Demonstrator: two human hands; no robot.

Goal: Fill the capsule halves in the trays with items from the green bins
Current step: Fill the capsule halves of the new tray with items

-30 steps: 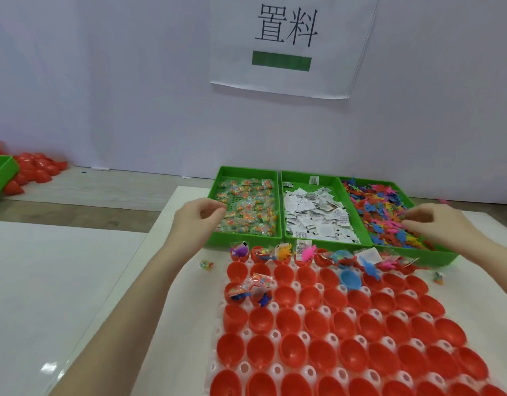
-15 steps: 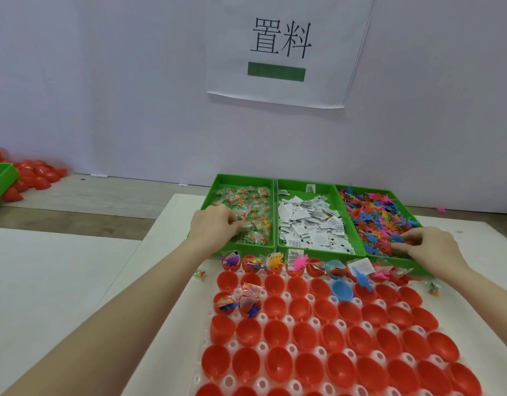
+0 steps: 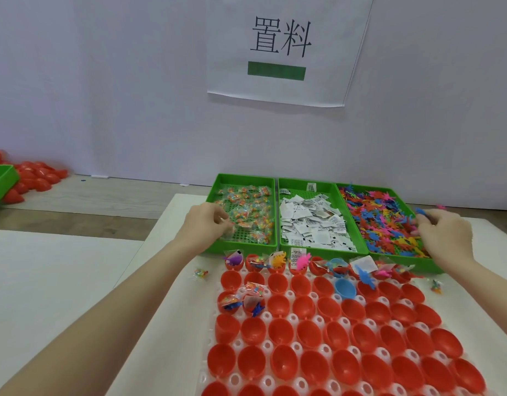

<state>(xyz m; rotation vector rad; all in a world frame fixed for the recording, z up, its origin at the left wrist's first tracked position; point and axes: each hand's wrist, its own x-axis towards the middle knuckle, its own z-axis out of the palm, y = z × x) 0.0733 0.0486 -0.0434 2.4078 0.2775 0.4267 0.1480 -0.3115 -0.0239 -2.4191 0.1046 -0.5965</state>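
Observation:
Three green bins stand side by side: the left bin point(image 3: 242, 250) holds clear bead packets point(image 3: 248, 217), the middle bin point(image 3: 305, 182) white paper slips point(image 3: 312, 227), and the right bin point(image 3: 409, 265) colourful plastic figures point(image 3: 381, 221). In front lies a white tray point(image 3: 291, 294) of red capsule halves point(image 3: 281, 331) with one blue half point(image 3: 345, 289). The far row point(image 3: 276, 261) and two halves at the left point(image 3: 241, 300) hold items. My left hand point(image 3: 206, 227) is in the left bin, fingers pinching a packet. My right hand point(image 3: 443, 235) is curled round figures at the right bin's right side.
Two loose packets lie on the white table, one left of the tray point(image 3: 201, 273) and one to its right point(image 3: 435, 286). Another green bin point(image 3: 1, 181) and a pile of red capsule halves point(image 3: 35, 175) sit far left by the wall. A paper sign point(image 3: 278, 47) hangs above the bins.
My left hand went from the bin's near-left corner into the bin and closed its fingers on a packet. My right hand shifted to the right bin's right side, gathering figures.

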